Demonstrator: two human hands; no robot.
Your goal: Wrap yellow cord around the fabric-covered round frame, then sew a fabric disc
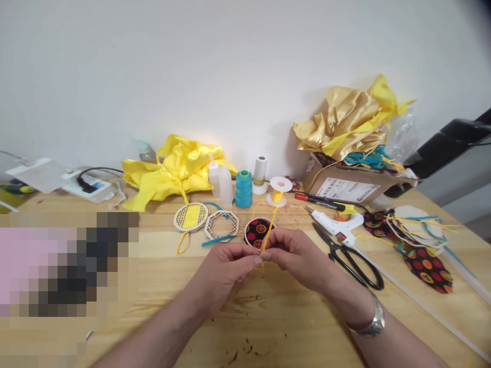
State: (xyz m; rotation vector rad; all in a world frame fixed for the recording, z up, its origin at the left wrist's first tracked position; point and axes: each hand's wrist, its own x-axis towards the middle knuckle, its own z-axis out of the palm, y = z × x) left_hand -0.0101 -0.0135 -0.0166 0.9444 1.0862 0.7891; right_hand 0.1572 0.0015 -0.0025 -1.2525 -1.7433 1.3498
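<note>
Both hands meet over the middle of the table, fingertips pinched together on a yellow cord (270, 225). My left hand (233, 260) grips it low, near a short end that hangs below the fingers. Against it, my right hand (289, 250) pinches the same cord from the other side; a silver bracelet is on that wrist. The cord runs up toward a white spool (280, 190) of yellow cord. Just behind the fingers lies a round piece with dark patterned fabric (256, 232), partly hidden. Left of it are an octagonal lattice frame (207, 225) and a round lattice piece (191, 216) with a yellow loop.
Black scissors (333, 245) and a white glue gun (339, 225) lie at right, beside a marker (320, 201). Behind stand a teal thread cone (244, 190), white bottles (225, 186) and yellow fabric (169, 174). A cardboard box (345, 181) holds fabric scraps.
</note>
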